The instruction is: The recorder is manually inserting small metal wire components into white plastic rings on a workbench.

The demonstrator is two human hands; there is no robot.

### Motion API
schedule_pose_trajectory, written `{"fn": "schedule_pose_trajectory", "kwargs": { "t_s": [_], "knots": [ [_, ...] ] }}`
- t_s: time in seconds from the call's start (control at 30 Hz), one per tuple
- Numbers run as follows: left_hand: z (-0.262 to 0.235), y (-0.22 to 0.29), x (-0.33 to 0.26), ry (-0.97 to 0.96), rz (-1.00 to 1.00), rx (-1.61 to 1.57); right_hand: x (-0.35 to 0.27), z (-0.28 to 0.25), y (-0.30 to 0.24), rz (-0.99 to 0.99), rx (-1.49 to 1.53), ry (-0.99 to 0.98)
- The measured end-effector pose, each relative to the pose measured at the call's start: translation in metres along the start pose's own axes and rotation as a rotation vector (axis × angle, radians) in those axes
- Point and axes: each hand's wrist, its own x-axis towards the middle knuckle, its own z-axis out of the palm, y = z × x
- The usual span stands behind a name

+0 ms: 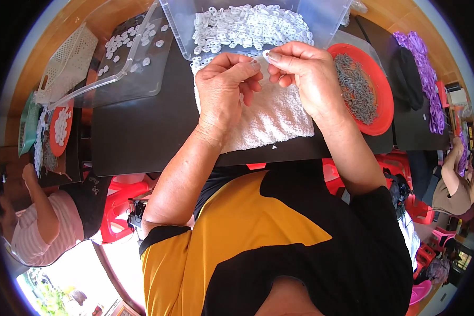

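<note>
One small white ring [266, 53] is being pinched between the right hand [305, 79]'s thumb and forefinger, while the left hand [226, 87]'s fingertips are pressing together just beside it, above a white towel [268, 118] lying on the black table [142, 131]. A clear bin of white rings [247, 26] is sitting at the table's far edge, an orange plate of grey pieces [361, 87] toward its right edge. Red plastic stools [121, 203] are standing below, on the floor.

small white ring [266, 53] mostly hidden between fingertips, clear bin [321, 16] cut off at the tabletop's far edge, grey pieces in the red plate [387, 105] too small to tell
</note>
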Motion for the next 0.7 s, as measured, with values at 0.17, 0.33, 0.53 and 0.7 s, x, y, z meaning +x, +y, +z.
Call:
{"fn": "schedule_pose_trajectory", "kwargs": {
  "t_s": [0.17,0.33,0.53,0.7],
  "knots": [
    [0.001,0.000,0.000,0.011,-0.003,0.009,0.002,0.000,0.002,-0.001,-0.019,-0.025],
    [0.001,0.000,0.000,0.019,-0.005,0.020,0.002,0.002,0.006,-0.064,-0.077,-0.025],
    [0.001,0.001,-0.001,-0.039,0.034,0.044,0.005,-0.004,0.003,-0.014,-0.108,-0.090],
    [0.007,0.001,-0.004,-0.098,0.094,0.083,0.009,-0.021,0.003,0.043,0.003,-0.165]
  ]
}}
